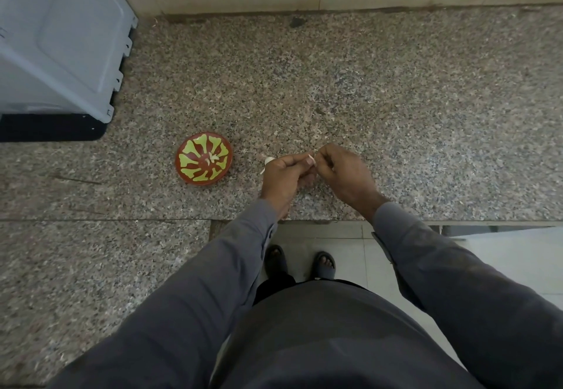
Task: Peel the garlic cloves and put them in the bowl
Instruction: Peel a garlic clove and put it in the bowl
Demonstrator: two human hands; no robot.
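Over the granite table, a garlic clove, orientation indiscernible, is pinched between both hands: left hand, right hand.

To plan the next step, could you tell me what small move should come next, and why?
Probably pull the skin off: both hands, left hand and right hand, pinch the garlic clove over the counter, and the bowl sits apart at left.
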